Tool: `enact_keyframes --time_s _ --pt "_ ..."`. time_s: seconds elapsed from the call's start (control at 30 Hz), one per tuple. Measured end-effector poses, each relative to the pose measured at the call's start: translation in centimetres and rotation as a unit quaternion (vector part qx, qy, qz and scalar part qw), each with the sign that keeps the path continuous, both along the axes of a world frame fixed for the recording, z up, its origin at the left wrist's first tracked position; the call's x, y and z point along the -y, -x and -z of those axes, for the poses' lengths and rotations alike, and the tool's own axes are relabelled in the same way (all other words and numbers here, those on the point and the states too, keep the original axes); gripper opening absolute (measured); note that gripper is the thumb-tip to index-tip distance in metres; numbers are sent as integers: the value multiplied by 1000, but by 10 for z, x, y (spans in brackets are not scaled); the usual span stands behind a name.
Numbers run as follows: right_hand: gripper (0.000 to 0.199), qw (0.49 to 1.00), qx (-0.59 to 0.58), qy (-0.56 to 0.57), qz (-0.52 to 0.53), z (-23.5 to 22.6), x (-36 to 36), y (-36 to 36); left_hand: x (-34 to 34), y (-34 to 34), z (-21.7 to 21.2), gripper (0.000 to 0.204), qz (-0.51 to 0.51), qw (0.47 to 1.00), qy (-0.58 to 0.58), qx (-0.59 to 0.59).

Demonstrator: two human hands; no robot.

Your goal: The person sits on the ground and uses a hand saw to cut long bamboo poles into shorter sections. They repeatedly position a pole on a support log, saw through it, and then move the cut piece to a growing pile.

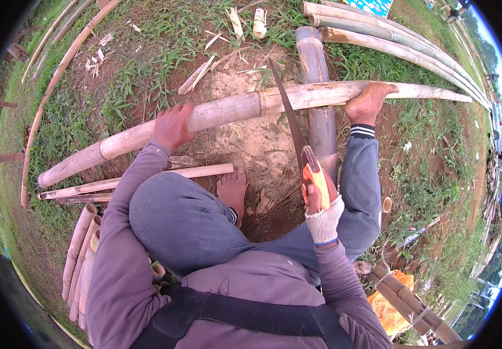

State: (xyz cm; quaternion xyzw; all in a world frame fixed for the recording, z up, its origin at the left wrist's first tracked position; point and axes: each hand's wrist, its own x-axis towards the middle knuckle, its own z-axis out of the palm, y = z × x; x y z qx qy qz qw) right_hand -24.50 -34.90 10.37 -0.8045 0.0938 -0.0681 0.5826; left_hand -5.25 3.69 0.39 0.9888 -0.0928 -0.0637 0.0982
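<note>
Black strap (260, 318); saw (294, 123) points away, leftward; bamboo pole (222, 113) crosswise.

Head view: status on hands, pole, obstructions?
Left hand on pole. Right hand holding saw, blade over pole, contact unclear. Right foot on pole, clear of blade.

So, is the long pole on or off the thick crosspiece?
On: the pale pole lies across the darker crosspiece, hiding its middle.

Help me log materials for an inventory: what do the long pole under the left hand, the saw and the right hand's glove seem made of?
Long pole: apparently bamboo, matte, with ringed joints.
Saw blade: probably steel, thin, dark and dull.
Saw handle: likely plastic, smooth bright orange.
Glove: off-white knit, perhaps cotton, its textured fabric ending in a blue-edged cuff.
</note>
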Motion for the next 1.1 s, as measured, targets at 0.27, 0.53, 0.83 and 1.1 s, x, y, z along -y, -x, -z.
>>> enact_keyframes --time_s 0.27,0.53,0.83,1.1 --pt "43 998 60 -22 -13 17 -22 -62 -4 10 8 80 3 1000 5 12" --pt "52 997 68 38 -1 7 -16 -35 -4 7 4 77 10 999 22 37" --pt "47 999 36 34 -20 25 -19 -77 -11 18 8 81 -13 1000 1 27" --pt "54 999 -12 20 -41 17 -14 -29 -23 18 5 79 -19 1000 -10 5"
